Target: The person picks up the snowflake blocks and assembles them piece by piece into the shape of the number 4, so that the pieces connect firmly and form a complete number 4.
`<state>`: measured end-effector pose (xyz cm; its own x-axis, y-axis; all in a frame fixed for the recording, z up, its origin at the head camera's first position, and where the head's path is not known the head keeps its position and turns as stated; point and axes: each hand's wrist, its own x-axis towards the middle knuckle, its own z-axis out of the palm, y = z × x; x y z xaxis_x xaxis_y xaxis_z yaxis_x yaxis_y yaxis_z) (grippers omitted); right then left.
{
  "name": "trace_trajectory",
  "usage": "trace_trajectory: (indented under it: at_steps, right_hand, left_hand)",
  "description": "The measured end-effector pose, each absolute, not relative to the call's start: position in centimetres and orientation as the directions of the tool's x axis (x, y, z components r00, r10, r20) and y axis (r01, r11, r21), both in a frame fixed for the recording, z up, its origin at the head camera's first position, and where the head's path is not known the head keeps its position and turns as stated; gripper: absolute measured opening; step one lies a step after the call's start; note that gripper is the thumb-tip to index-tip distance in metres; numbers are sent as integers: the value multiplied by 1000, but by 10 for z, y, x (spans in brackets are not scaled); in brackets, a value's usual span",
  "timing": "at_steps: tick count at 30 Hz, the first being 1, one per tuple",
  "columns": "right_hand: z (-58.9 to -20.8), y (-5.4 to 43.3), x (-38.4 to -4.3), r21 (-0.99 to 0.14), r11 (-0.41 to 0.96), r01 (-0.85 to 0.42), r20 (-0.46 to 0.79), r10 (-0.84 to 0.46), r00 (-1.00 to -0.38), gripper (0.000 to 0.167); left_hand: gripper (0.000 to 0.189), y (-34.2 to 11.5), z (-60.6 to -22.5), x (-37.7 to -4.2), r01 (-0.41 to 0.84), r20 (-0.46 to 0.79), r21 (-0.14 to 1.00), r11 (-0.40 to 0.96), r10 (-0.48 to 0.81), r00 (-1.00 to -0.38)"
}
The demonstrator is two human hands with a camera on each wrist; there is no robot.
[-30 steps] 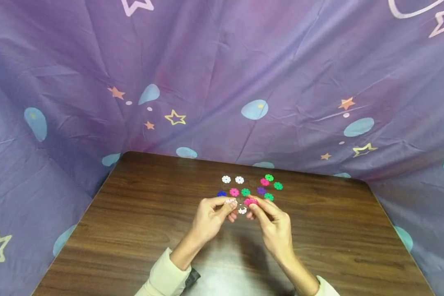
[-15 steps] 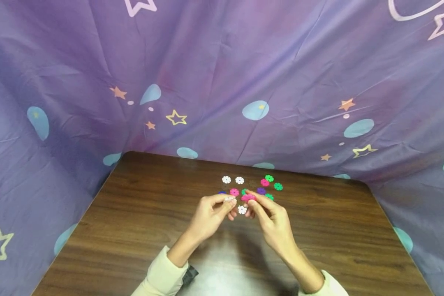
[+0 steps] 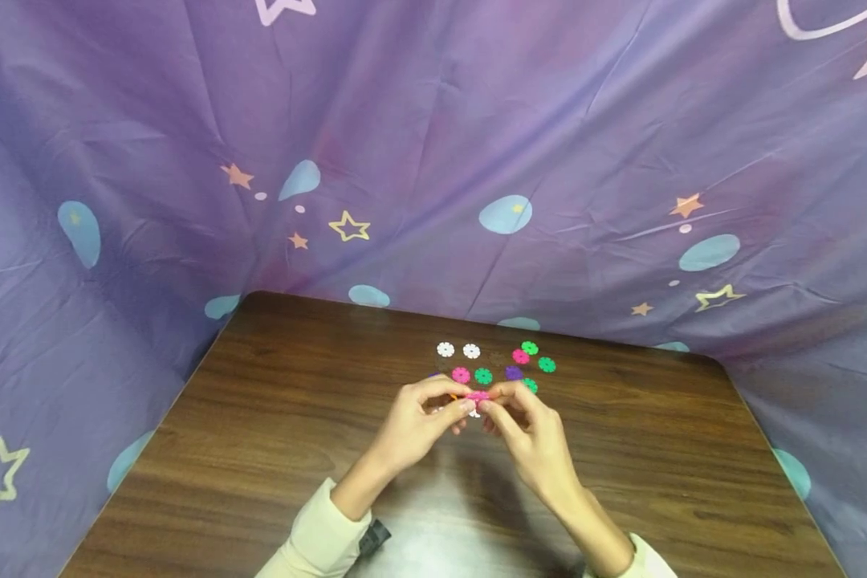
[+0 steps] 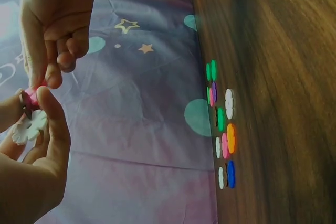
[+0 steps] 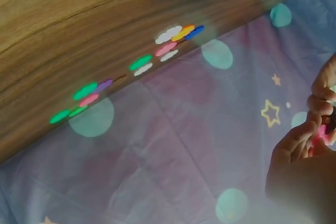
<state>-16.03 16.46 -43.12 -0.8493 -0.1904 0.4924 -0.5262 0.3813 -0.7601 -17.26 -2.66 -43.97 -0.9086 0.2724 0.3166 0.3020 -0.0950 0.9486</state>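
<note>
My left hand [image 3: 408, 425] and right hand [image 3: 538, 437] meet above the table, fingertips almost together. Between thumb and fingers the left hand holds a white flower-shaped disc [image 4: 30, 127], with a dark brown piece [image 4: 25, 103] against it. A pink flower-shaped disc [image 3: 478, 396] sits between both hands' fingertips, and the right hand pinches it. In the left wrist view, the pink disc touches the dark piece above the white one. Fingers hide part of the pieces, so I cannot tell whether their slots are interlocked.
Beyond the hands, more flower discs lie flat on the wooden table [image 3: 296, 417]: white [image 3: 445, 349], green [image 3: 546, 364], pink [image 3: 461, 375], purple [image 3: 514, 373], orange [image 4: 231, 138] and blue [image 4: 231, 174]. A patterned purple cloth [image 3: 433, 160] hangs behind the table.
The two hands have closed the gap between them, bringing the pink disc against the pieces in the left hand. An orange disc now shows beside the left fingers.
</note>
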Motion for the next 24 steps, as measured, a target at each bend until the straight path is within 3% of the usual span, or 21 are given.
trace_trajectory:
  at_steps: [7,17,24]
  right_hand:
    - [-440,179,-166,-699,563,-441,437,-152,-886,17]
    - [-473,215,-186,-643,734,-219,194,-120,-974,62]
    - [-487,227,-192,-557,811,-181,117,-139,-983,57]
  left_hand:
    - [16,-27,-438,-173,335,339,940,-59,220,-915]
    - [14,-27,-437,-173,370,369,928,-35,200,-908]
    - [13,-26,-438,-172,378,376,925,-22,177,-909]
